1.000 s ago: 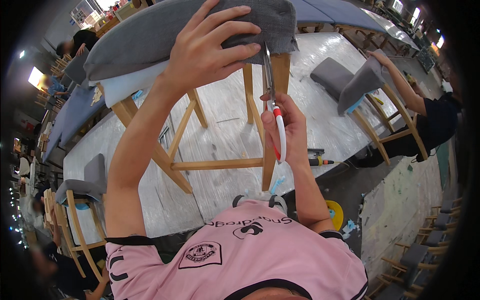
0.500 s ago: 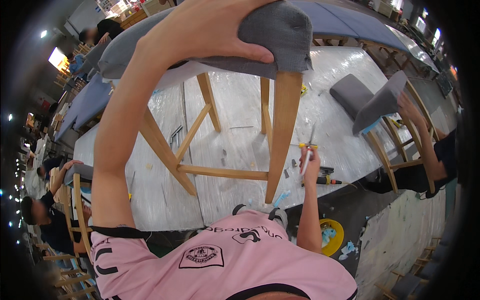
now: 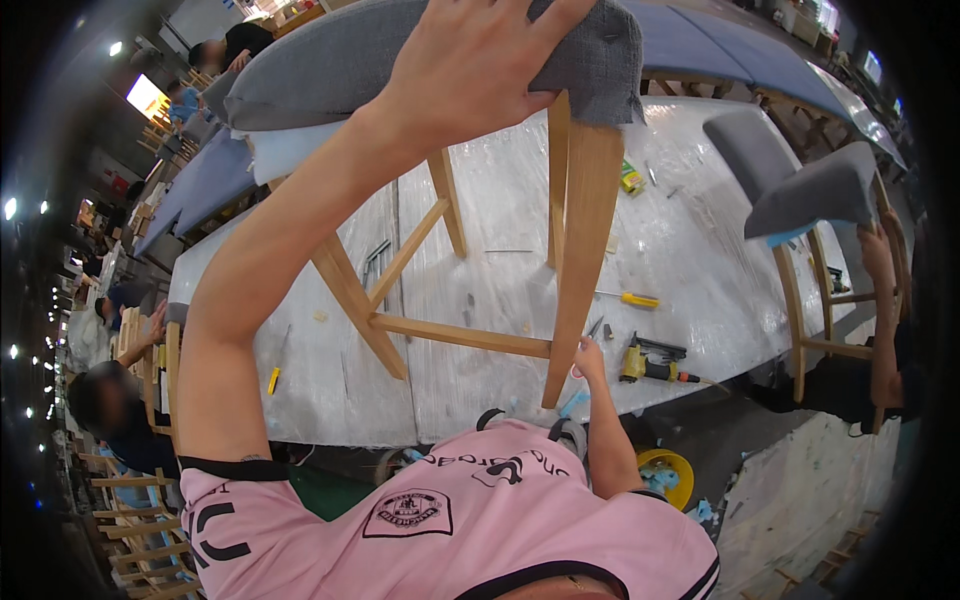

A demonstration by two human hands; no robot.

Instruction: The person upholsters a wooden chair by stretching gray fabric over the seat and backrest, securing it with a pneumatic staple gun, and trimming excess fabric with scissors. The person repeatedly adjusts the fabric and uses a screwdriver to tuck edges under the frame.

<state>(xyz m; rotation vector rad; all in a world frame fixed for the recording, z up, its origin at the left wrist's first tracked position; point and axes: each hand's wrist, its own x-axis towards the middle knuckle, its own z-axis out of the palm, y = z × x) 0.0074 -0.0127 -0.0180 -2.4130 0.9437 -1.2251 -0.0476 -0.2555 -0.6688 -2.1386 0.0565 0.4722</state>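
Note:
My left hand (image 3: 470, 75) grips the grey fabric cover (image 3: 325, 70) of an upholstered wooden chair, fingers over the top and thumb near the edge above the front leg. The chair stands on a plastic-covered table (image 3: 480, 300), its wooden leg (image 3: 585, 230) angled toward me. Beside the foot of that leg is my right hand (image 3: 590, 360), closed on scissors (image 3: 577, 372); part of a blade and a handle loop show, the rest is hidden by the fingers. A white lining (image 3: 290, 152) hangs below the grey fabric.
Near my right hand lie a yellow-handled screwdriver (image 3: 640, 299) and a yellow-and-black air stapler (image 3: 645, 365). A yellow cutter (image 3: 273, 381) is at left. A yellow bucket (image 3: 683, 480) with blue scraps stands below the table edge. Co-workers handle chairs at right (image 3: 820, 190) and left.
My right hand has moved left with the scissors, from beside the screwdriver to the foot of the chair leg. My left hand has shifted along the fabric, its fingers more spread.

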